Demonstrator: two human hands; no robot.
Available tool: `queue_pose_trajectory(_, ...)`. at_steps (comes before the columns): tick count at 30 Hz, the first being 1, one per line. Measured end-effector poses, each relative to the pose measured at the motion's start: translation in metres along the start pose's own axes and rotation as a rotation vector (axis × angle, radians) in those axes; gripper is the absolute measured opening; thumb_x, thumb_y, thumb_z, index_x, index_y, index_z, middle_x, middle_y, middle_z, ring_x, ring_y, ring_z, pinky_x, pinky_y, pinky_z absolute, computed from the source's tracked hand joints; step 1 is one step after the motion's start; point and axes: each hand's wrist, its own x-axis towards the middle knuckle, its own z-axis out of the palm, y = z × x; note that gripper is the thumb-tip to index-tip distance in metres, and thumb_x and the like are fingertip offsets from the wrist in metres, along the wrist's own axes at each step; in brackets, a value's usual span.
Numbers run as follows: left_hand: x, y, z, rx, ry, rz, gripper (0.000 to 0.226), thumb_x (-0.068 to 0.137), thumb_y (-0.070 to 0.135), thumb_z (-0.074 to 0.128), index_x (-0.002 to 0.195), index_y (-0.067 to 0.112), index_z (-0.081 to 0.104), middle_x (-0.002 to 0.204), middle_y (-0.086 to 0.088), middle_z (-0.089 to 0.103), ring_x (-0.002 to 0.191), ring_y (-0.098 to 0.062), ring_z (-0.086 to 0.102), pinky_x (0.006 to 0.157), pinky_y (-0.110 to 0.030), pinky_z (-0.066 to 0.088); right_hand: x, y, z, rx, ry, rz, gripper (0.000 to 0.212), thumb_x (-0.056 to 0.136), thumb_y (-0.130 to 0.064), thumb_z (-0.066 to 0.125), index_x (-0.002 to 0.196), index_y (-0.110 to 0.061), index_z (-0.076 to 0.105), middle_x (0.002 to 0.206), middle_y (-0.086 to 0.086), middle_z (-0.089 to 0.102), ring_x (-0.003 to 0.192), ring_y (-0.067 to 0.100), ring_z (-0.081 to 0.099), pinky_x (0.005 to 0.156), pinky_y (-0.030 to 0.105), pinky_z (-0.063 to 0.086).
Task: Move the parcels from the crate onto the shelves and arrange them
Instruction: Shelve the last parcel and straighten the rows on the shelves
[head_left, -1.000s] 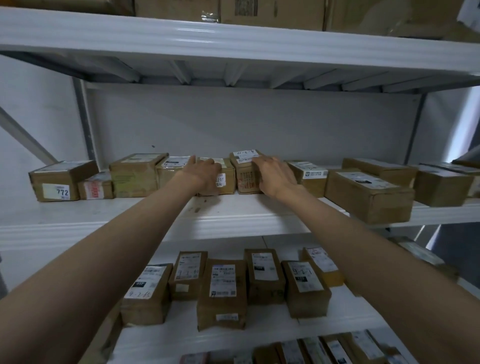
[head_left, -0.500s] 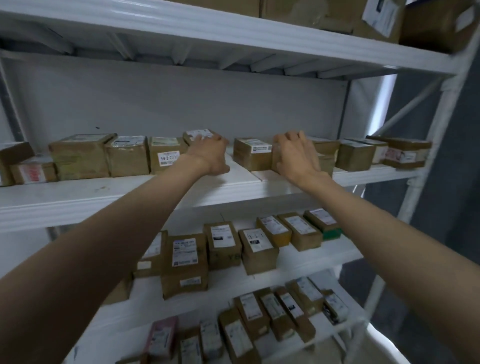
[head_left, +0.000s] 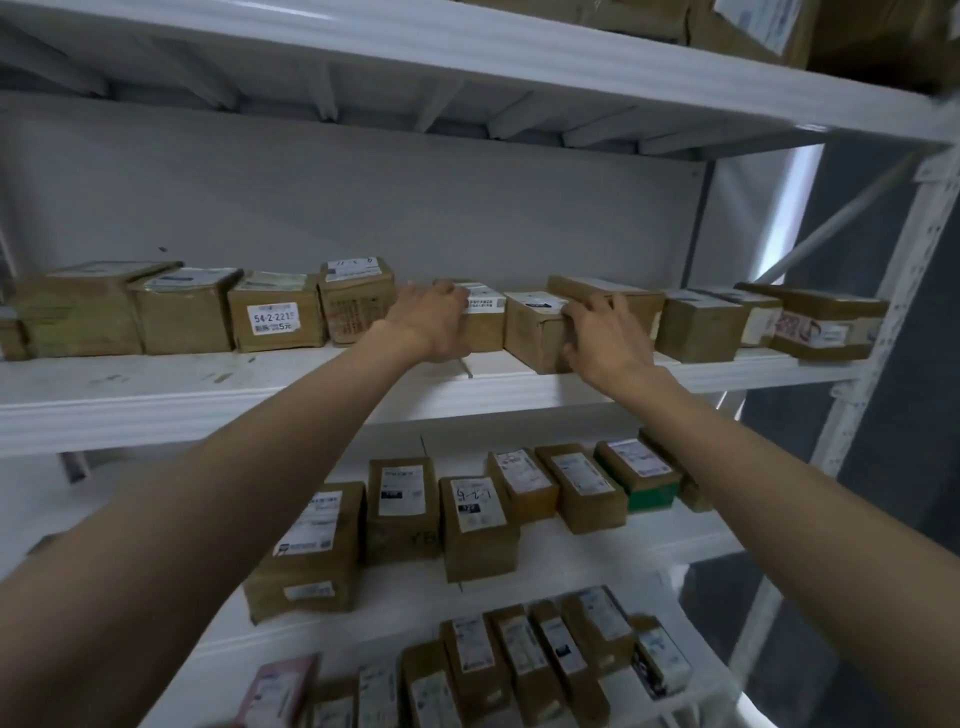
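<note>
My left hand (head_left: 434, 319) reaches to the upper shelf (head_left: 156, 395) and lies against the front and left side of a small brown parcel (head_left: 485, 322) with a white label on top; the fingers curl over its near upper edge, gripping it. My right hand (head_left: 605, 338) is at 3 o'clock from the left, fingers spread and bent over the right front corner of a longer brown parcel (head_left: 535, 332), holding it at that end. The two parcels stand side by side, touching or nearly so, the small one at 9 o'clock of the long one, and both lie between my hands.

At 9 o'clock from my left hand a tall parcel (head_left: 356, 301) stands just beside it, and beyond that a parcel with a numbered label (head_left: 275, 312) continues a row toward the left end of the shelf. At 3 o'clock from my right hand, a flat parcel (head_left: 608, 296) lies behind my fingers, and further boxes run to the right, ending in a taped parcel (head_left: 826, 322) at the shelf's end.

At 6 o'clock, below my forearms, the middle shelf (head_left: 649, 545) carries labelled parcels lying flat, among them a green-sided box (head_left: 649, 480). The lowest shelf holds another blurred row.
</note>
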Motion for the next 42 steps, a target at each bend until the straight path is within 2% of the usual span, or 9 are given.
queue_pose_trajectory(8, 0.044, 0.026, 0.019, 0.028, -0.036, -0.076, 0.09, 0.084, 0.062, 0.058, 0.155, 0.025, 0.015, 0.16, -0.003, 0.024, 0.141, -0.032, 0.032, 0.117, -0.046, 0.025, 0.057, 0.003, 0.044, 0.077, -0.026, -0.172, 0.059, 0.09, -0.011, 0.058, 0.146, -0.011, 0.041, 0.142, 0.01, 0.052, 0.126, 0.034, 0.041, 0.101, 0.041, 0.042)
queue_pose_trajectory(12, 0.056, 0.037, 0.033, 0.097, -0.07, -0.13, 0.082, 0.085, 0.064, 0.05, 0.152, 0.033, 0.015, 0.157, -0.007, 0.027, 0.141, -0.039, 0.026, 0.116, -0.051, 0.022, 0.074, 0.001, 0.062, 0.211, -0.068, -0.213, 0.068, 0.092, -0.005, 0.056, 0.153, -0.014, 0.03, 0.15, 0.01, 0.04, 0.135, 0.039, 0.036, 0.102, 0.046, 0.046)
queue_pose_trajectory(19, 0.079, 0.031, 0.037, 0.208, -0.112, -0.258, 0.084, 0.088, 0.072, 0.038, 0.154, 0.026, 0.015, 0.156, -0.013, 0.029, 0.145, -0.043, 0.015, 0.118, -0.051, 0.012, 0.096, -0.004, 0.072, 0.302, -0.114, -0.285, 0.069, 0.093, 0.0, 0.052, 0.155, -0.017, 0.028, 0.153, 0.009, 0.032, 0.137, 0.038, 0.032, 0.094, 0.049, 0.049)
queue_pose_trajectory(21, 0.086, 0.022, 0.035, 0.246, -0.13, -0.276, 0.081, 0.088, 0.07, 0.037, 0.152, 0.025, 0.017, 0.154, -0.013, 0.033, 0.145, -0.039, 0.016, 0.119, -0.05, 0.01, 0.103, -0.01, 0.069, 0.327, -0.131, -0.291, 0.065, 0.092, 0.001, 0.053, 0.152, -0.017, 0.034, 0.15, 0.009, 0.035, 0.133, 0.037, 0.035, 0.096, 0.049, 0.049)
queue_pose_trajectory(26, 0.088, 0.007, 0.035, 0.227, -0.146, -0.328, 0.078, 0.085, 0.069, 0.04, 0.145, 0.02, 0.031, 0.142, -0.014, 0.047, 0.136, -0.032, 0.039, 0.117, -0.049, 0.018, 0.107, -0.032, 0.067, 0.367, -0.164, -0.281, 0.056, 0.094, -0.003, 0.055, 0.146, -0.017, 0.041, 0.142, 0.007, 0.037, 0.128, 0.035, 0.035, 0.089, 0.048, 0.048)
queue_pose_trajectory(30, 0.079, -0.003, 0.041, 0.195, -0.096, -0.313, 0.084, 0.082, 0.072, 0.044, 0.147, 0.021, 0.028, 0.147, -0.014, 0.04, 0.139, -0.032, 0.032, 0.117, -0.05, 0.016, 0.098, -0.036, 0.063, 0.36, -0.152, -0.325, 0.065, 0.093, 0.0, 0.051, 0.152, -0.019, 0.032, 0.147, 0.008, 0.036, 0.13, 0.037, 0.035, 0.096, 0.049, 0.046)
queue_pose_trajectory(33, 0.071, -0.004, 0.037, 0.156, -0.078, -0.291, 0.09, 0.082, 0.072, 0.045, 0.153, 0.025, 0.015, 0.156, -0.009, 0.026, 0.145, -0.031, 0.021, 0.118, -0.05, 0.01, 0.086, -0.02, 0.044, 0.35, -0.16, -0.386, 0.074, 0.092, 0.009, 0.042, 0.156, -0.021, 0.024, 0.156, 0.008, 0.029, 0.135, 0.043, 0.034, 0.109, 0.052, 0.037)
queue_pose_trajectory(36, 0.064, 0.012, 0.025, 0.1, -0.05, -0.264, 0.089, 0.088, 0.062, 0.049, 0.156, 0.023, 0.007, 0.162, -0.007, 0.014, 0.149, -0.028, 0.013, 0.121, -0.051, 0.004, 0.073, 0.006, 0.019, 0.321, -0.106, -0.382, 0.071, 0.089, 0.011, 0.043, 0.153, -0.018, 0.032, 0.151, 0.011, 0.035, 0.131, 0.043, 0.039, 0.107, 0.05, 0.038)
queue_pose_trajectory(42, 0.063, 0.1, 0.004, 0.033, 0.047, -0.116, 0.082, 0.092, 0.048, 0.054, 0.155, 0.016, 0.012, 0.162, -0.009, 0.016, 0.148, -0.027, 0.018, 0.122, -0.046, 0.006, 0.045, 0.09, -0.012, 0.215, 0.02, -0.284, 0.058, 0.089, 0.002, 0.054, 0.143, -0.014, 0.046, 0.137, 0.011, 0.049, 0.124, 0.034, 0.043, 0.104, 0.041, 0.039)
